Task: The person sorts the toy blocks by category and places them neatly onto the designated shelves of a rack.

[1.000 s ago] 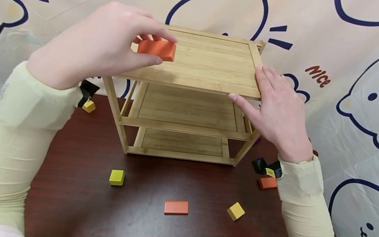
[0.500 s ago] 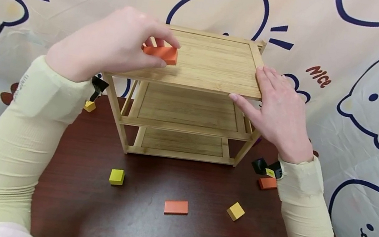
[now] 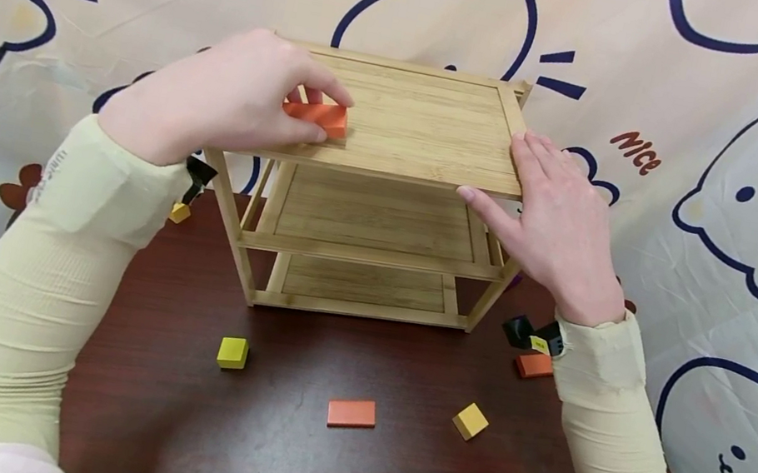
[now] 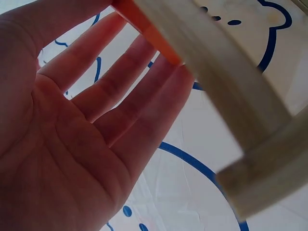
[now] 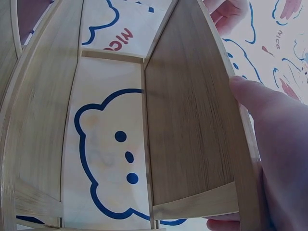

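My left hand (image 3: 241, 90) pinches an orange rectangular block (image 3: 329, 120) between thumb and fingers, low over the left part of the top board of a three-tier wooden shelf (image 3: 429, 123). In the left wrist view, part of the orange block (image 4: 156, 38) shows at the fingertips, with the rest hidden behind a wooden bar. My right hand (image 3: 557, 217) rests on the front right corner of the top board, fingers laid over the side edge. Its thumb (image 5: 257, 96) presses along the front edge in the right wrist view.
On the dark red-brown table (image 3: 276, 472) lie a lime-yellow cube (image 3: 232, 353), an orange block (image 3: 351, 413), and a yellow cube (image 3: 470, 422). Another orange block (image 3: 534, 365) lies near the right wrist, and a small yellow block (image 3: 180, 213) left of the shelf. A cartoon-printed cloth (image 3: 679, 87) hangs behind.
My left hand has moved right, then down, bringing the pinched orange block lower toward the top board. My right hand has stayed on the shelf corner.
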Available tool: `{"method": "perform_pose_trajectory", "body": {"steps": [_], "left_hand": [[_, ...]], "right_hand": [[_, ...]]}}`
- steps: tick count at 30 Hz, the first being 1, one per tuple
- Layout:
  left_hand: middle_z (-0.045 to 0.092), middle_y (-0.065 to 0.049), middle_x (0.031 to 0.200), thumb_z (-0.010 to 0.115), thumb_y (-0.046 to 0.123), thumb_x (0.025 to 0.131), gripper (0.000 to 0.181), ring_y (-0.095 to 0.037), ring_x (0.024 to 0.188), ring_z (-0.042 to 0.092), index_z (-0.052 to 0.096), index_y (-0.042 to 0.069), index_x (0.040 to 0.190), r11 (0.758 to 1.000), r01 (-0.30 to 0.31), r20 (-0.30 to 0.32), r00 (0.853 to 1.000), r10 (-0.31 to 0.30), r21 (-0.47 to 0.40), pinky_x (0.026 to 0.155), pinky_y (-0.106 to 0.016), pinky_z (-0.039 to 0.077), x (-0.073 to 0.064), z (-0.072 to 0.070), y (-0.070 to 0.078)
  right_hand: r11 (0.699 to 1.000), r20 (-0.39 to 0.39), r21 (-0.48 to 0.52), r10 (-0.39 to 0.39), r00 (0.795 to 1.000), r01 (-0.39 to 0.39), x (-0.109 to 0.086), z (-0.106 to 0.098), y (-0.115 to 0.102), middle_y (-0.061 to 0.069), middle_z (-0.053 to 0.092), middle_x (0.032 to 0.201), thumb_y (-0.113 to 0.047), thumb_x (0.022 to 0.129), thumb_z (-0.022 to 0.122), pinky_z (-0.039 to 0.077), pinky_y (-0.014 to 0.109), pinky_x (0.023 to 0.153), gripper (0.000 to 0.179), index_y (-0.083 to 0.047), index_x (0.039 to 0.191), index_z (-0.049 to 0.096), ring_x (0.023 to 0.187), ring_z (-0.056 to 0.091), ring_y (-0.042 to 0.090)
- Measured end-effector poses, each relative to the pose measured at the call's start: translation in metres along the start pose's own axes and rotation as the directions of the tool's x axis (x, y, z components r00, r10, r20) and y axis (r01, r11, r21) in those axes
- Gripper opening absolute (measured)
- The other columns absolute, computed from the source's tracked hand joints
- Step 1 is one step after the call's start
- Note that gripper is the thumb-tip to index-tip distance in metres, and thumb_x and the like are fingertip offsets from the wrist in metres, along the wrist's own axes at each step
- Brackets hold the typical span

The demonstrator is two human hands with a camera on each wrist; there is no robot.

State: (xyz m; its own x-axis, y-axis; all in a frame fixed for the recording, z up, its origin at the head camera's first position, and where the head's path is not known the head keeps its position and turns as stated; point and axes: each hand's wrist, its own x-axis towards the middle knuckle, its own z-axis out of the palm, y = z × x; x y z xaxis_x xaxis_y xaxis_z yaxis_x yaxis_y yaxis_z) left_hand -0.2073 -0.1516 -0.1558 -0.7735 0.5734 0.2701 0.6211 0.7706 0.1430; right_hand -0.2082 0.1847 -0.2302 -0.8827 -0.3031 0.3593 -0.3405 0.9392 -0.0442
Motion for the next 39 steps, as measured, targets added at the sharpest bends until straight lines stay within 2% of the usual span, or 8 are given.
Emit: {"method": "perform_pose_trajectory", "body": {"steps": [8, 21, 27, 30, 39], "left_hand": [[0.070, -0.010, 0.104, 0.071, 0.013, 0.093, 0.037, -0.028, 0.088, 0.061, 0.071, 0.010, 0.130, 1.000, 0.008, 0.043, 0.999, -0.009, 0.007, 0.080, -0.044, 0.046, 0.0013, -0.0006, 0.0017], [0.069, -0.016, 0.113, 0.069, 0.015, 0.094, 0.039, -0.031, 0.096, 0.058, 0.069, 0.010, 0.133, 0.999, 0.033, 0.085, 0.996, -0.033, 0.009, 0.082, -0.047, 0.043, 0.0030, 0.0005, -0.0023], [0.070, -0.015, 0.113, 0.069, 0.014, 0.094, 0.042, -0.030, 0.098, 0.063, 0.067, 0.009, 0.136, 0.999, 0.039, 0.079, 0.996, -0.038, -0.017, 0.086, -0.047, 0.048, 0.0010, 0.0009, -0.0016], [0.070, -0.015, 0.116, 0.069, 0.016, 0.094, 0.045, -0.032, 0.102, 0.065, 0.064, 0.009, 0.139, 0.998, 0.061, 0.085, 0.995, -0.059, -0.027, 0.088, -0.048, 0.048, 0.0003, 0.0000, -0.0014], [0.068, -0.016, 0.121, 0.066, 0.037, 0.098, 0.051, -0.032, 0.107, 0.063, 0.063, 0.008, 0.140, 0.995, 0.077, 0.012, 0.997, -0.077, -0.056, 0.090, -0.048, 0.046, -0.0034, -0.0019, -0.0036]], "right_hand": [[1.000, -0.007, -0.002, -0.002, 1.000, 0.002, 0.0000, 0.0000, 0.0006, 0.016, 0.032, 0.162, -0.076, 0.094, 0.042, 0.038, 0.062, 0.106, 0.095, -0.008, 0.160, 0.033, 0.146, 0.034, 0.038], [1.000, -0.013, 0.003, -0.005, 1.000, 0.005, -0.0007, 0.0006, 0.0008, 0.015, 0.032, 0.162, -0.075, 0.094, 0.043, 0.037, 0.061, 0.108, 0.095, -0.008, 0.160, 0.033, 0.146, 0.033, 0.037], [1.000, -0.013, 0.001, -0.005, 1.000, 0.005, -0.0007, 0.0006, 0.0005, 0.015, 0.031, 0.163, -0.075, 0.094, 0.043, 0.037, 0.061, 0.107, 0.095, -0.008, 0.160, 0.032, 0.146, 0.033, 0.037], [1.000, -0.012, 0.001, -0.005, 1.000, 0.005, -0.0006, 0.0005, 0.0002, 0.015, 0.031, 0.163, -0.075, 0.094, 0.043, 0.037, 0.061, 0.107, 0.095, -0.008, 0.160, 0.032, 0.146, 0.033, 0.037], [1.000, -0.007, -0.005, -0.001, 1.000, 0.001, -0.0004, 0.0002, -0.0001, 0.016, 0.032, 0.162, -0.075, 0.094, 0.043, 0.037, 0.061, 0.107, 0.095, -0.007, 0.160, 0.032, 0.146, 0.033, 0.038]]}}
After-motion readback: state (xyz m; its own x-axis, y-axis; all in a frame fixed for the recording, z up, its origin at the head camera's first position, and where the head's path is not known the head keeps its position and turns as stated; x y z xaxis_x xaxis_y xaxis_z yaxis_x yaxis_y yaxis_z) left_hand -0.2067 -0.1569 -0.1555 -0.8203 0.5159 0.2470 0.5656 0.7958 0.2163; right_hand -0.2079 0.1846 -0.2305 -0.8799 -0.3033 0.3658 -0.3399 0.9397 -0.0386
